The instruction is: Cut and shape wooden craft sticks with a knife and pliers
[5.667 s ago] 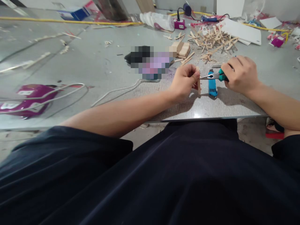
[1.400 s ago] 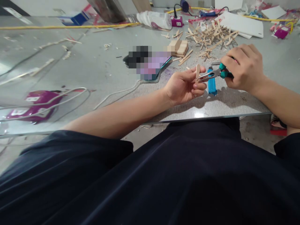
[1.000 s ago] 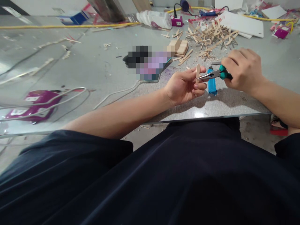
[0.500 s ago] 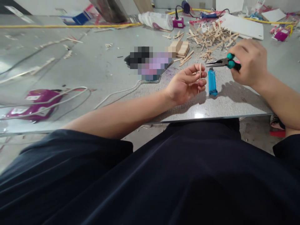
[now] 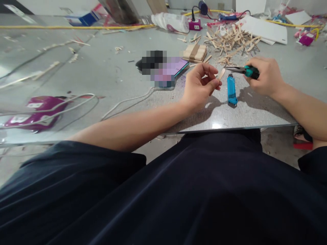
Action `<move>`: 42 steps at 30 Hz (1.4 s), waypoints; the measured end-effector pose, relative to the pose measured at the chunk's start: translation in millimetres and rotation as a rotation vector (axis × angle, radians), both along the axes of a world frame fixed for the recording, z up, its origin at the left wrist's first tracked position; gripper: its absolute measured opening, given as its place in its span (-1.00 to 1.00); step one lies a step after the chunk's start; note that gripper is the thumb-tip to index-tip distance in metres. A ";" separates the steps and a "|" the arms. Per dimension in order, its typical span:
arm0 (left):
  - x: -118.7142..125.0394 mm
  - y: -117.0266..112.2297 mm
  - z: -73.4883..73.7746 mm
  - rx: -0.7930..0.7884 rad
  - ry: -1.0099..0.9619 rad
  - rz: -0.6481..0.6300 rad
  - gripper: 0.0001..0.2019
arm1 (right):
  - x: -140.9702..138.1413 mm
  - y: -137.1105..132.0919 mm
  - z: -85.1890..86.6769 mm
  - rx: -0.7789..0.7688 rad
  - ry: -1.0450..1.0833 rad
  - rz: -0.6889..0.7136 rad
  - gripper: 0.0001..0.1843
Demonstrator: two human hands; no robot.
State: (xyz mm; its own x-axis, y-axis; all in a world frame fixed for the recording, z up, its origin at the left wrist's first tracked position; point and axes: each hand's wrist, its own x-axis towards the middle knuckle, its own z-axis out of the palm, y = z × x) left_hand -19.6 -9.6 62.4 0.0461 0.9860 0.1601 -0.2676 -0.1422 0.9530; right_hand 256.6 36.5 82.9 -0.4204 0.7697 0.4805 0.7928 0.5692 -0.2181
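Between the fingertips of my left hand (image 5: 201, 85) is a small flat wooden stick (image 5: 222, 74) with a rounded end, tilted up to the right. My right hand (image 5: 267, 75) is wrapped round the handles of needle-nose pliers (image 5: 242, 70), green and black. The pliers' jaws point left, their tip close to the stick's upper end; I cannot tell whether they touch it. Below the jaws a blue utility knife (image 5: 231, 89) lies on the table (image 5: 258, 112), touched by neither hand.
A pile of wooden sticks (image 5: 233, 40) lies behind the pliers, beside a banded stack of sticks (image 5: 194, 53). A phone (image 5: 180, 66), partly blurred, lies left of them with a white cable (image 5: 127, 101). A purple power strip (image 5: 38, 110) is at left, a plastic bottle (image 5: 171, 22) behind.
My left hand has turned so the stick tilts to the right. My right hand has lowered and moved left, and the pliers' handles have closed together.
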 end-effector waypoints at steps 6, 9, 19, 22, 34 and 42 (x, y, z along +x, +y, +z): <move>0.0 -2.1 3.1 0.112 -0.010 0.056 -0.69 | -1.6 -6.1 3.3 -0.086 0.035 -0.046 -0.66; -2.4 1.0 -0.4 0.207 0.013 0.099 -0.67 | -6.5 -9.8 3.9 -0.082 0.051 -0.016 -0.62; -6.0 -1.5 -6.6 0.318 0.042 0.082 -0.66 | -11.6 -18.4 -2.1 -0.009 0.037 -0.037 -0.75; -5.5 -1.6 -6.1 0.352 0.042 0.079 -0.63 | -11.4 -17.1 -2.2 -0.014 0.043 -0.028 -0.79; -4.0 -4.2 -3.8 0.242 0.046 0.050 -0.59 | -14.8 -17.2 -5.2 -0.036 0.074 -0.010 -0.87; -16.3 44.4 -54.0 0.667 0.225 0.133 -0.58 | -15.3 -21.6 1.8 -0.091 0.048 -0.032 -0.86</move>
State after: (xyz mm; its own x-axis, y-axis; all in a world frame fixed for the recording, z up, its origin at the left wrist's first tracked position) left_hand -35.9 34.8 8.4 0.0354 0.6809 0.7315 -0.0144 -0.7315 0.6817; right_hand 241.3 15.0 84.7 -0.3730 0.8239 0.4267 0.7977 0.5196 -0.3061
